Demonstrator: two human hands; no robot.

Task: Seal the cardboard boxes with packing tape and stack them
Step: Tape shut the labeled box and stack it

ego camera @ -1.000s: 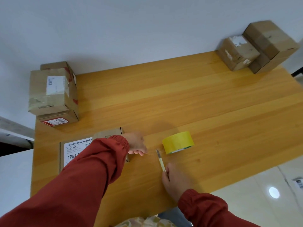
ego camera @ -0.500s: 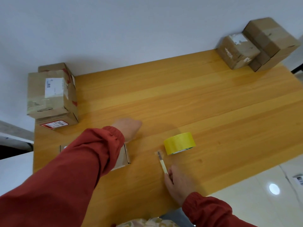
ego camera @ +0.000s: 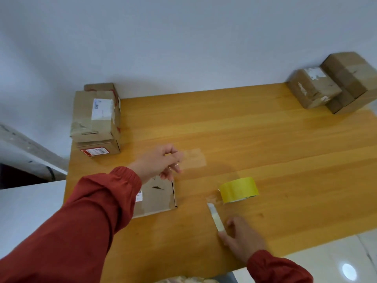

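One loose strip of clear tape (ego camera: 192,162) hangs pinched in the left hand (ego camera: 159,165) just beyond the flat box (ego camera: 157,198) at near left, evidently for sealing it; right hand (ego camera: 242,240) grasps the cutter (ego camera: 215,216) near the yellow roll (ego camera: 238,189), ready for another cut

We take this for a plain packing or mailroom corner, not a home. A bare wooden table (ego camera: 244,129) stands against a blank pale wall (ego camera: 183,37). Worn parcels (ego camera: 95,119) with shipping labels are stacked at the table's far left corner, and taped boxes (ego camera: 330,84) at its far right. A roll of yellow tape (ego camera: 238,189) lies near the table's front edge. Past that edge, glossy floor tiles (ego camera: 318,260) show a round glare (ego camera: 348,271).
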